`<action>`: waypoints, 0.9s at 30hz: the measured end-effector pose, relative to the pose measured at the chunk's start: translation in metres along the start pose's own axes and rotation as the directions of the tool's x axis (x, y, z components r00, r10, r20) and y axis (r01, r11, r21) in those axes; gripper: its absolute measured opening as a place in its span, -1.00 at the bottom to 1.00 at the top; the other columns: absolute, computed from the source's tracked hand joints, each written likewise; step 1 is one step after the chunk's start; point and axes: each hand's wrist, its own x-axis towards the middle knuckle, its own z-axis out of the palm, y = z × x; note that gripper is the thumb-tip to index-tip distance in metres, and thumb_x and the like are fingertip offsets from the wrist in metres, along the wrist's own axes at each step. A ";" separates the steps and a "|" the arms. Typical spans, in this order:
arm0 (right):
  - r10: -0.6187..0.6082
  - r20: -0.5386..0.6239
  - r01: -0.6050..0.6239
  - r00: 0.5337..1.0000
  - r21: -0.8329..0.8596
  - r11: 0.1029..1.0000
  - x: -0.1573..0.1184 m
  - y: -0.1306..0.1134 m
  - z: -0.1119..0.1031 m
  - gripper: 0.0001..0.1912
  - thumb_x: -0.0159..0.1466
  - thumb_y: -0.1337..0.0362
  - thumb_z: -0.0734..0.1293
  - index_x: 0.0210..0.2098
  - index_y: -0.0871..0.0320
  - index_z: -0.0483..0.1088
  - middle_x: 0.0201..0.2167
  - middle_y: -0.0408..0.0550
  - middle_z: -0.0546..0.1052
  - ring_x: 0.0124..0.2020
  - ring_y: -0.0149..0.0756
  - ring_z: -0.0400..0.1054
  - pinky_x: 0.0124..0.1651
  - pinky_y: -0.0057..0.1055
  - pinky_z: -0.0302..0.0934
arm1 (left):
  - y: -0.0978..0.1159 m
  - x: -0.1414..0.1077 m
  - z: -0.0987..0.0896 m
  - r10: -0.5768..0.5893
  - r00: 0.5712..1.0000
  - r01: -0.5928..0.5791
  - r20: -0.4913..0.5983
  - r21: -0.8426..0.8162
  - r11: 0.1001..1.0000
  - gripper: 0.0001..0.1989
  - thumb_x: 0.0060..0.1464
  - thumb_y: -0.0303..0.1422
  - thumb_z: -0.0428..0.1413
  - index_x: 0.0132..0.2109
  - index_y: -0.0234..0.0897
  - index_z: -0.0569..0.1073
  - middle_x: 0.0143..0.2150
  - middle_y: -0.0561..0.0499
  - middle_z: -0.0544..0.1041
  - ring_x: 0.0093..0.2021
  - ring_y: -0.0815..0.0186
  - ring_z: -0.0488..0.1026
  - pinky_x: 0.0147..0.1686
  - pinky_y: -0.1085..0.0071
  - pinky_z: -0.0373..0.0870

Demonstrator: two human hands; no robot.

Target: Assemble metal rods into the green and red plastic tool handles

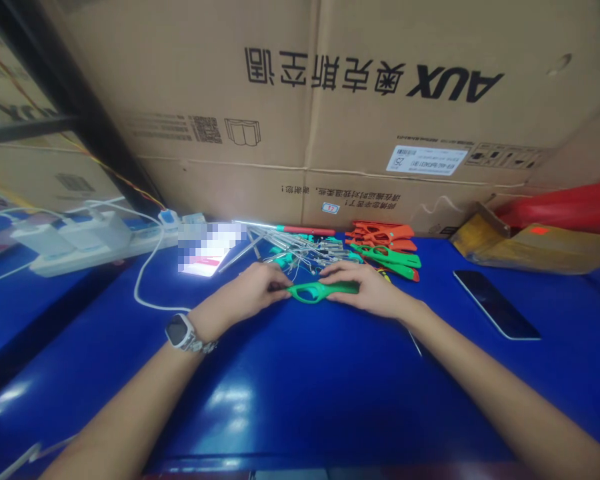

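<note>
A green lighter casing (322,291) with an oval loop is held level between both hands, just above the blue table. My left hand (260,290) pinches its looped left end between thumb and fingers. My right hand (363,287) is closed around the other end, hiding part of it. Behind the hands lies a tangled pile of thin metal rods and small teal parts (305,248). Orange casings (383,233) and green casings (393,255) are stacked just behind my right hand. A thin metal rod (417,343) pokes out below my right wrist.
A large cardboard box (205,80) stands upright behind the table. At left are a lit phone (213,257), a white power strip (55,263) with plugs, and a trailing white cable (139,287). A dark phone (495,303) and an open carton (545,247) are at right.
</note>
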 end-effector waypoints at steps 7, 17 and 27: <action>0.038 -0.010 -0.038 0.999 0.003 0.999 0.001 -0.004 0.005 -0.78 0.21 0.31 0.44 -0.14 0.14 0.45 -0.14 -0.04 0.51 -0.10 -0.23 0.40 0.03 -0.19 0.29 | 0.001 0.001 0.003 -0.054 0.999 0.054 -0.008 0.048 0.997 -0.86 0.20 -0.36 0.14 -0.15 -0.29 0.57 -0.24 -0.05 0.54 -0.27 0.26 0.45 -0.22 0.37 0.36; 0.086 -0.006 -0.086 0.996 -0.113 0.990 -0.002 -0.007 0.013 -0.70 0.32 0.14 0.35 -0.01 0.14 0.43 -0.08 0.04 0.39 -0.03 -0.18 0.33 0.12 -0.13 0.22 | 0.004 0.001 0.004 -0.017 1.000 0.021 -0.026 0.128 0.992 -0.88 0.21 -0.39 0.11 -0.19 -0.29 0.54 -0.19 -0.08 0.52 -0.21 0.23 0.46 -0.18 0.35 0.37; 0.133 -0.053 -0.139 0.990 -0.131 0.982 0.000 -0.012 0.017 -0.78 0.31 0.11 0.37 -0.17 0.10 0.38 -0.19 -0.07 0.49 -0.15 -0.21 0.37 -0.07 -0.27 0.19 | 0.002 -0.005 0.010 -0.072 0.996 0.073 -0.050 0.035 0.997 -0.88 0.23 -0.33 0.08 -0.12 -0.23 0.44 -0.26 -0.01 0.53 -0.29 0.23 0.46 -0.24 0.33 0.36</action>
